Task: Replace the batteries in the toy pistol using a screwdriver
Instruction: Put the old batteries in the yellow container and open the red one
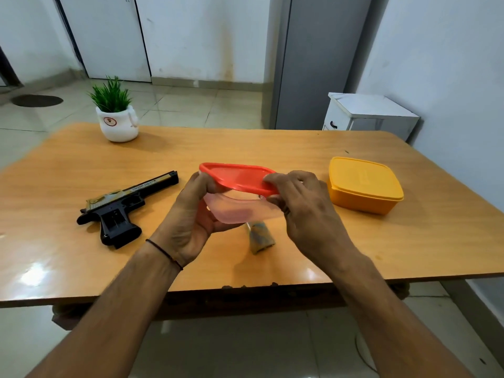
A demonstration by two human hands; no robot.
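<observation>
A black and gold toy pistol (120, 207) lies on its side on the left of the wooden table (68, 257). Above the table's middle, my left hand (188, 222) grips a translucent pink box (234, 210) from below. My right hand (302, 203) pinches the right edge of its red lid (237, 175), which is tilted up off the box. A small wrapped pack of batteries (260, 237) lies on the table just under the box. No screwdriver is in view.
A closed yellow plastic box (364, 184) sits on the right of the table. A small potted plant in a white pot (117, 120) stands at the back left. A white cabinet (368, 113) stands beyond the table's far right corner.
</observation>
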